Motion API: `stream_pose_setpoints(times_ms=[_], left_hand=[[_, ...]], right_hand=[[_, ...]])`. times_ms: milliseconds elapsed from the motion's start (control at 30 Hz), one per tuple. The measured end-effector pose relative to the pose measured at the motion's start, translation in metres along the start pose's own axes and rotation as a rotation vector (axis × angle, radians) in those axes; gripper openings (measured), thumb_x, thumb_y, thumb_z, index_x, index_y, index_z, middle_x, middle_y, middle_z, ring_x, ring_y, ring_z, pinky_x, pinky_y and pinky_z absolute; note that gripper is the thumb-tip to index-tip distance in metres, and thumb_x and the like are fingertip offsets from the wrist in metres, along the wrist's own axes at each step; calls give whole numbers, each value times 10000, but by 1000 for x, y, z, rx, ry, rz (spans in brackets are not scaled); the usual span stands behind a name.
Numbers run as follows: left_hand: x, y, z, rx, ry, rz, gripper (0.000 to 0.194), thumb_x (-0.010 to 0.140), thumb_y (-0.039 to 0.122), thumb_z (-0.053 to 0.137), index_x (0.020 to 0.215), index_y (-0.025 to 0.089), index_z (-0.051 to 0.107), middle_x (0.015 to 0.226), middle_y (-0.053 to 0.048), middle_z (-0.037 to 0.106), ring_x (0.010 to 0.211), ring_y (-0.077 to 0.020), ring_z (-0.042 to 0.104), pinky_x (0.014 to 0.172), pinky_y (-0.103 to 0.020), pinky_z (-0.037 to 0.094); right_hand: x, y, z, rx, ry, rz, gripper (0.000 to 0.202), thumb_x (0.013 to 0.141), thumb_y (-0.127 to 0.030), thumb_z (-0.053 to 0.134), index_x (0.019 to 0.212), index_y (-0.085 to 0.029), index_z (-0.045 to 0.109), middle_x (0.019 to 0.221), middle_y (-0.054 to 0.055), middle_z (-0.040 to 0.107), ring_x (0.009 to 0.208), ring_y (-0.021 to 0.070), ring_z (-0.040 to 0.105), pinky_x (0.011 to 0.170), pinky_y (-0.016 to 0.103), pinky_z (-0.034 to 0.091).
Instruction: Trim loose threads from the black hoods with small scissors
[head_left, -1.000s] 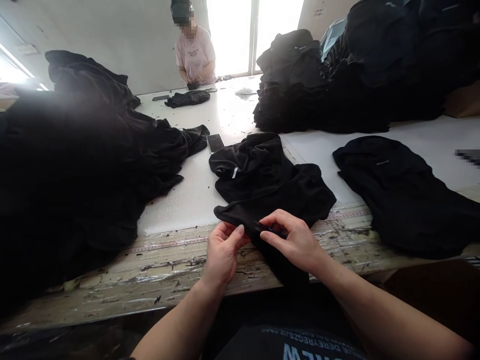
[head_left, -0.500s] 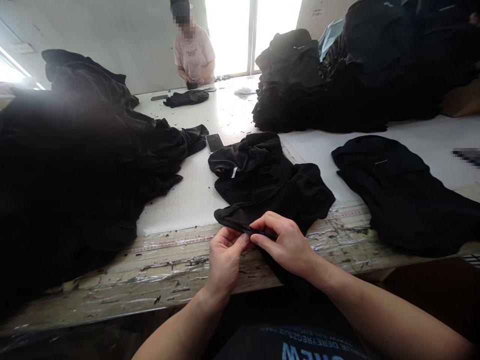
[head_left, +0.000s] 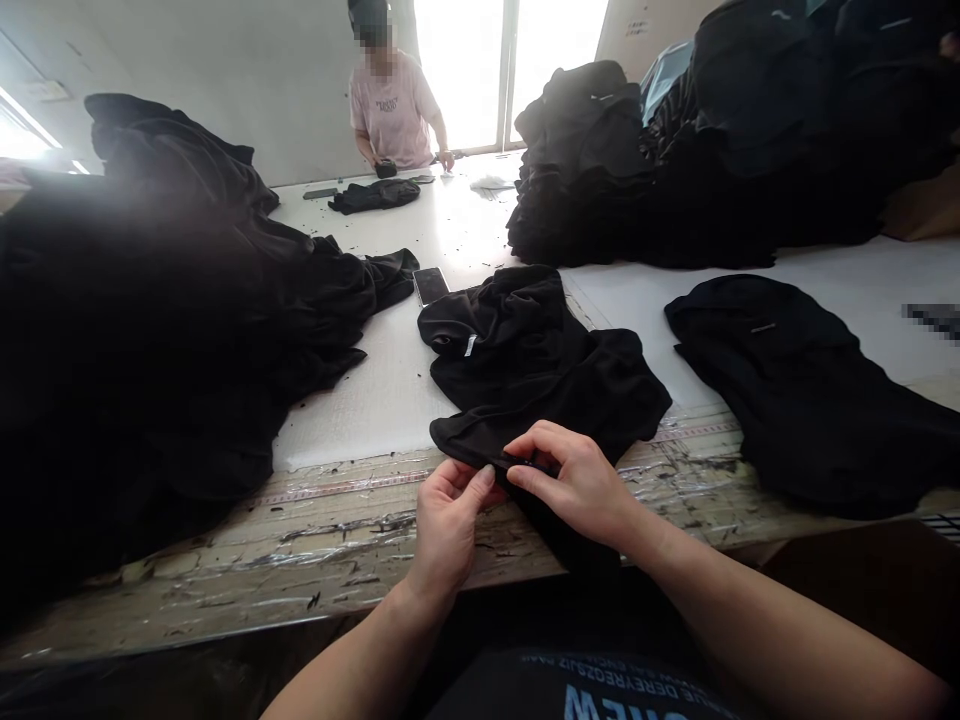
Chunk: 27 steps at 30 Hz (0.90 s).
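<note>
A black cloth garment (head_left: 540,370) with a small white tag lies crumpled at the table's front edge, part of it hanging over. My left hand (head_left: 448,520) pinches its near edge between thumb and fingers. Close beside it, my right hand (head_left: 566,478) is closed around a small dark tool (head_left: 534,464) that looks like thread snips. Its tip is hard to make out against the black cloth, and my fingers hide most of it.
A large heap of black cloth (head_left: 135,380) stands at left. Stacked black garments (head_left: 645,190) rise at back right, and one garment (head_left: 795,390) lies flat at right. A phone (head_left: 430,287) lies beyond the crumpled garment. Across the table stands a person (head_left: 394,110) in a pink shirt.
My right hand has shifted very slightly right, and the dark tool's tip has drawn back from my left thumb. The person across the table has moved one hand out to the right.
</note>
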<state>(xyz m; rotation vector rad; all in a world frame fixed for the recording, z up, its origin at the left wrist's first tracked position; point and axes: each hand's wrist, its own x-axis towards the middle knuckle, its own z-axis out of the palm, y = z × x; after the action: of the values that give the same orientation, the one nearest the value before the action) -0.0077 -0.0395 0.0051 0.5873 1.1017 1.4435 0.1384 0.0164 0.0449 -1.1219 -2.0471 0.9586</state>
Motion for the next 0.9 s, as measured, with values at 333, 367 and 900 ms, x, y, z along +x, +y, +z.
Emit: stream_pose_setpoints(times_ms=[333,367,900], left_hand=[[-2,-12,-4,30,-40,-16,177,737,256,746,835,117,696,769,-46,708,703,-156,649,678,-278,544],[-2,-12,-4,29,-36,-18,176,732,255,750,831,118,697,772,-44,709,702,-151,646,676,-272,543],[-4,-11,-4,49,-18,-43,210,746,308,735,842,125,694,732,-25,692,626,-129,638,621,-252,554]], right_hand=[[1,-2,7,-90,-51,-30,59,761,-144,647,796,-185,671,788,23,621,720,148,586,642,266,454],[1,-2,7,-86,-49,-30,58,761,-140,646,790,-185,668,780,20,621,717,146,585,641,265,451],[3,2,4,-14,-62,50,88,769,-112,622,737,-184,662,714,-7,629,654,118,563,587,236,419]])
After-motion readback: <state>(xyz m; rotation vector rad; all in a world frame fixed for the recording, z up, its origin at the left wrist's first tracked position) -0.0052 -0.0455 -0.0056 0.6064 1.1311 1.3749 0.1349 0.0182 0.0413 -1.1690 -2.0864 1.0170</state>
